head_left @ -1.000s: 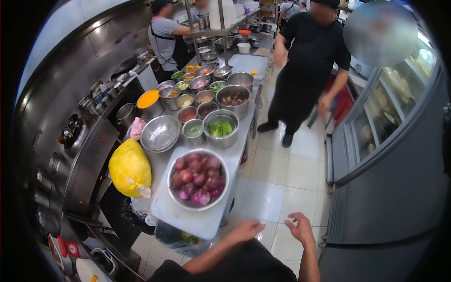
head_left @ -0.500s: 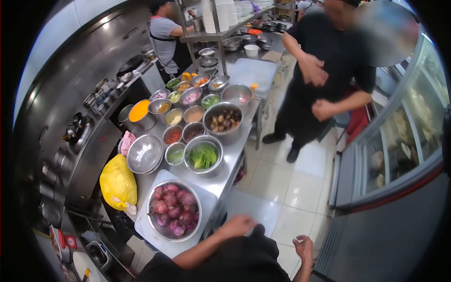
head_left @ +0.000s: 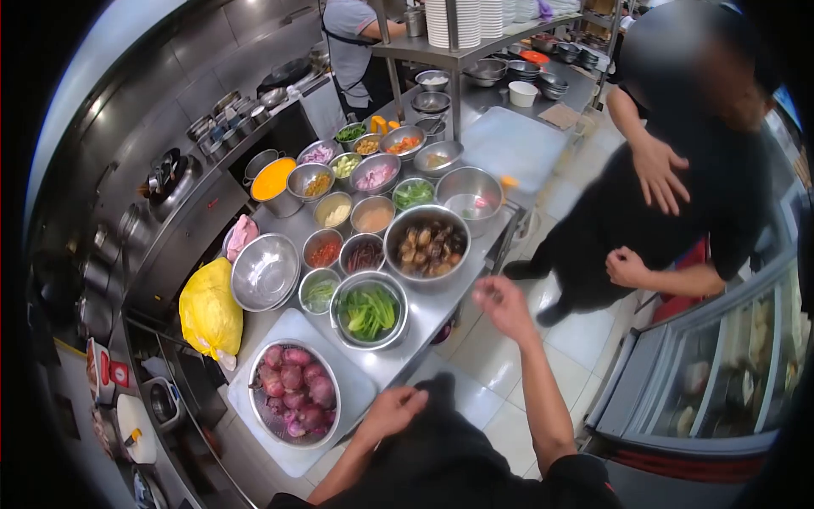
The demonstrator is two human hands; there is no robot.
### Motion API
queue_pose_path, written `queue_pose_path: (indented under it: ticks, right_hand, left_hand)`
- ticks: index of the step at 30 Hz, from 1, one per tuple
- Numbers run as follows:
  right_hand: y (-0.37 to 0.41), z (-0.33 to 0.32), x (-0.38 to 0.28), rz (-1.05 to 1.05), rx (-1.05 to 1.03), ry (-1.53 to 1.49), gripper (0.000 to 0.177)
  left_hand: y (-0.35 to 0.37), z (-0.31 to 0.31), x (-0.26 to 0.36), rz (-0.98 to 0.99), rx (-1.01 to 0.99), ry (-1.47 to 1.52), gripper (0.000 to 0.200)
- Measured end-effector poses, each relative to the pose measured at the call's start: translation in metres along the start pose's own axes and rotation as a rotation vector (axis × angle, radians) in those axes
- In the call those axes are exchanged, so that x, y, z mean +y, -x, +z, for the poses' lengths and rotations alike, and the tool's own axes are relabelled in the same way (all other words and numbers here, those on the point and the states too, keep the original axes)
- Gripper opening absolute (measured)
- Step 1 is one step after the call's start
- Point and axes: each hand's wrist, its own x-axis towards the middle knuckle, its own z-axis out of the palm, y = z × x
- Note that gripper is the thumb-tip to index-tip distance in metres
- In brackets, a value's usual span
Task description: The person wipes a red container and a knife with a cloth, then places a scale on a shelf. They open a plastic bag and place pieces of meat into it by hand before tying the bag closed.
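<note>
My left hand (head_left: 393, 413) hovers by the right edge of a white cutting board (head_left: 356, 380), its fingers loosely bent and nothing in them. On that board stands a perforated metal colander (head_left: 337, 405) of red onions (head_left: 294, 392). Raised beside the steel table (head_left: 424, 320), my right hand (head_left: 506, 307) has its fingers apart and holds nothing. The bowl of mushrooms (head_left: 428, 246) is nearest to it, apart from the fingers. Between the two hands, a metal bowl of cut green vegetables (head_left: 370, 311) sits on the table.
A knotted yellow bag (head_left: 209, 310) lies beside stacked metal bowls (head_left: 264, 271). Several bowls of chopped ingredients fill the table beyond, near a pot of orange liquid (head_left: 275, 182). A co-worker in black (head_left: 678, 212) stands close on the right by a glass-fronted fridge (head_left: 729, 365).
My right hand has risen and come forward toward the table. My left hand has drawn back slightly left. The view has shifted, and the co-worker appears closer with one hand's fingers spread.
</note>
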Motion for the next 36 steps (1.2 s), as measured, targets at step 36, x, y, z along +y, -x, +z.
queue_pose_path:
  ticks: [36]
  right_hand:
    - [-0.755, -0.339, 0.337, 0.226, 0.325, 1.053, 0.031]
  left_hand:
    - [-0.275, 0.020, 0.285, -0.476, 0.892, 0.158, 0.043]
